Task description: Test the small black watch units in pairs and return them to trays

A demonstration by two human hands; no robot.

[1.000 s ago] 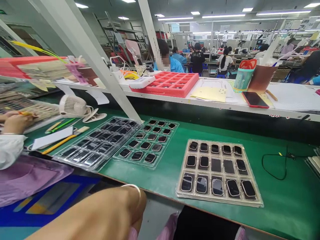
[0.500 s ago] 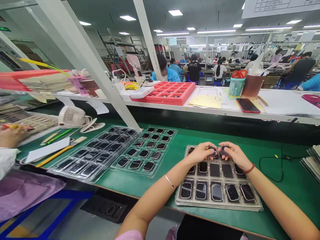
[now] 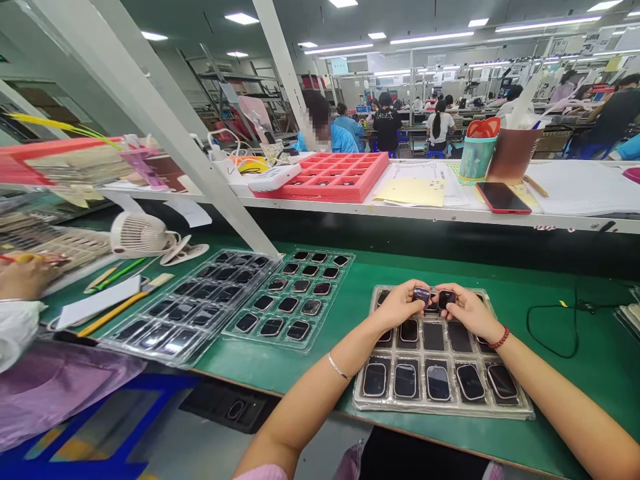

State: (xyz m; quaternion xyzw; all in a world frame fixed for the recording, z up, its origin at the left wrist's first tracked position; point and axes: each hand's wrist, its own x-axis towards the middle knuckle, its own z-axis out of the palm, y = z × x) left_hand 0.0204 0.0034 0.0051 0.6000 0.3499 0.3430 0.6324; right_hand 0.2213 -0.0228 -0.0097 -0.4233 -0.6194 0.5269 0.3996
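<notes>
Both hands are over the back of a clear plastic tray that holds several square watch screens in pockets. Between its thumb and fingers, my left hand grips a dark watch screen with a purplish sheen. A second watch screen, black with rounded corners, is pinched in my right hand. The two held pieces are close together and tilted. Two pockets in the tray's middle row, just below my hands, show flat dark squares without a rimmed screen. My hands hide part of the back row.
To the left lie a tray of rimmed screens and a stack of filled trays. Beyond them are a white fan and a yellow-handled brush. A co-worker's hand is at far left. A shelf crosses behind; a black cable lies right.
Both held watch screens are now turned more toward the camera, and the right one shows its dark face. The whole view has shifted slightly; the hands stay over the tray.
</notes>
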